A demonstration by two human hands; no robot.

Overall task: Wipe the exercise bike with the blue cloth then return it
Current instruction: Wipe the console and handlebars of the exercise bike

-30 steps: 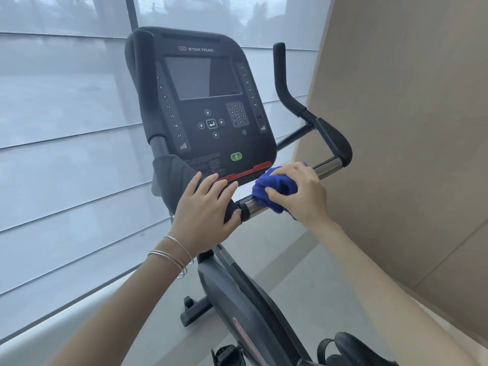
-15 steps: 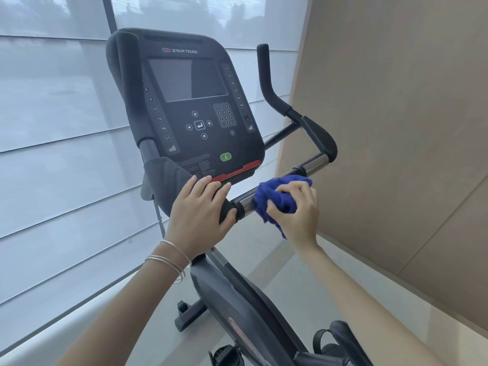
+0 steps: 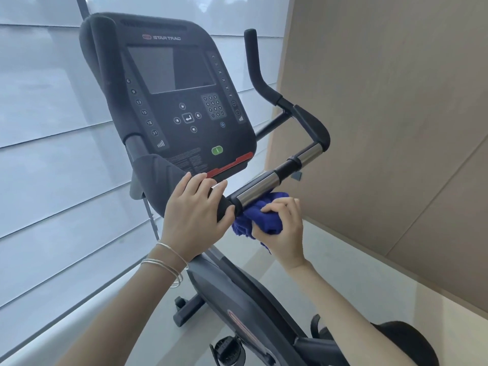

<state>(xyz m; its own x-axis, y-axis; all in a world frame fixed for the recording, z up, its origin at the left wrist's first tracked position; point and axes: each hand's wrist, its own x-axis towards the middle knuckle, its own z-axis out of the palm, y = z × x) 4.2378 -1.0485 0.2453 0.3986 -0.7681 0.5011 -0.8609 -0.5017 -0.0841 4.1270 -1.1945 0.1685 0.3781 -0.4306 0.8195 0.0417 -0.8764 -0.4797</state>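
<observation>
The black exercise bike (image 3: 237,294) fills the middle of the head view, its console (image 3: 182,101) facing me. A handlebar with chrome sections (image 3: 260,190) runs up to the right below the console. My left hand (image 3: 195,215) grips the black padded part of that bar, bracelets on its wrist. My right hand (image 3: 282,228) holds the bunched blue cloth (image 3: 260,219) pressed against the underside of the lower chrome section, right beside my left hand.
A window with pale blinds (image 3: 52,154) spans the left. A tan wall panel (image 3: 396,128) stands close on the right. A pedal (image 3: 228,351) and the dark saddle edge (image 3: 406,342) sit low in view, over a light floor (image 3: 330,262).
My right hand has slid the blue cloth down the chrome bar and under it, toward my left hand. My left hand has kept its grip. The view has moved closer.
</observation>
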